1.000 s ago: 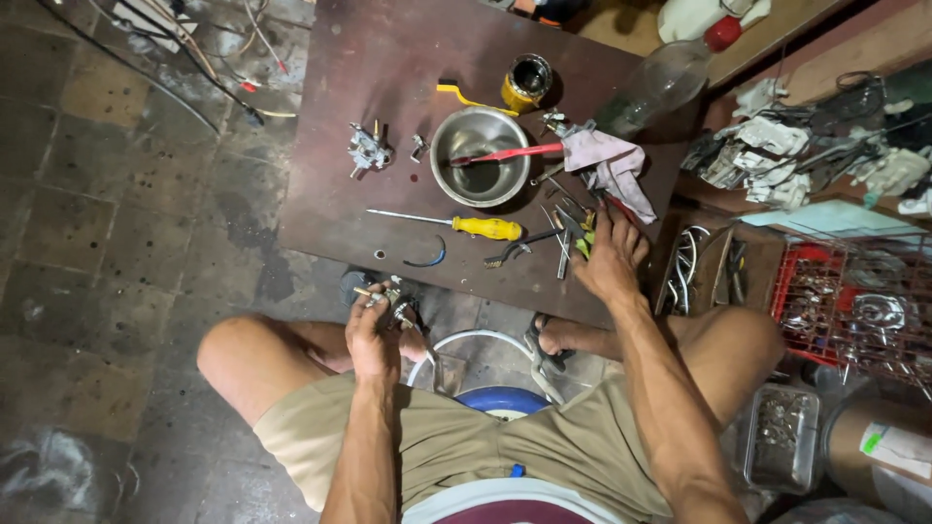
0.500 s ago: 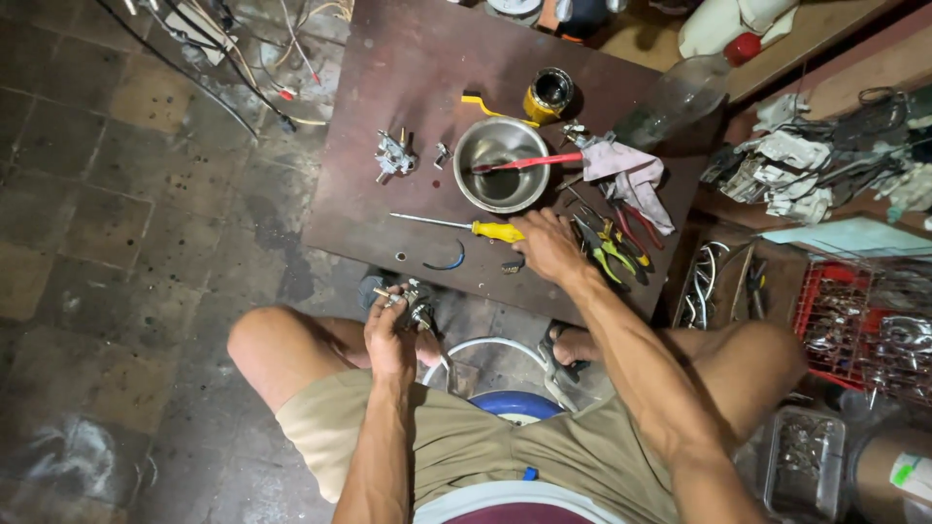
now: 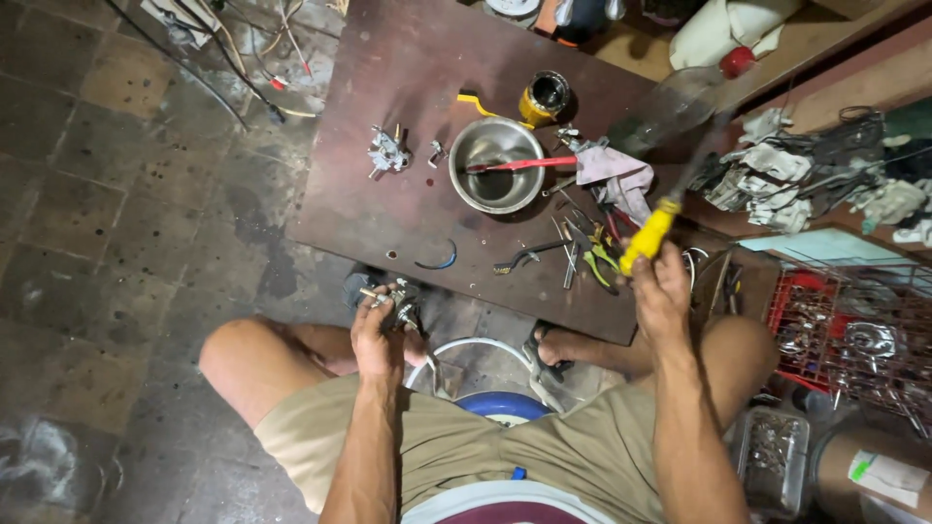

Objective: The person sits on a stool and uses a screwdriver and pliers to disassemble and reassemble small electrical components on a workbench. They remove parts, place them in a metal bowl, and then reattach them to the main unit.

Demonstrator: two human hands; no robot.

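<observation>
Gripping yellow-handled screwdriver (image 3: 649, 236), right hand (image 3: 662, 287) closed; left hand (image 3: 377, 335) clasping small metal part (image 3: 396, 299).

Steel bowl (image 3: 495, 177), red crate (image 3: 847, 335)

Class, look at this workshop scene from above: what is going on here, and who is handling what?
A person sits at a low brown board used as a worktable. The right hand grips a yellow-handled screwdriver, lifted off the board with its shaft pointing away. The left hand holds a small metal part over the knees. On the board lie a steel bowl with a red-handled tool across it, another metal part, a yellow tin, a rag and pliers.
</observation>
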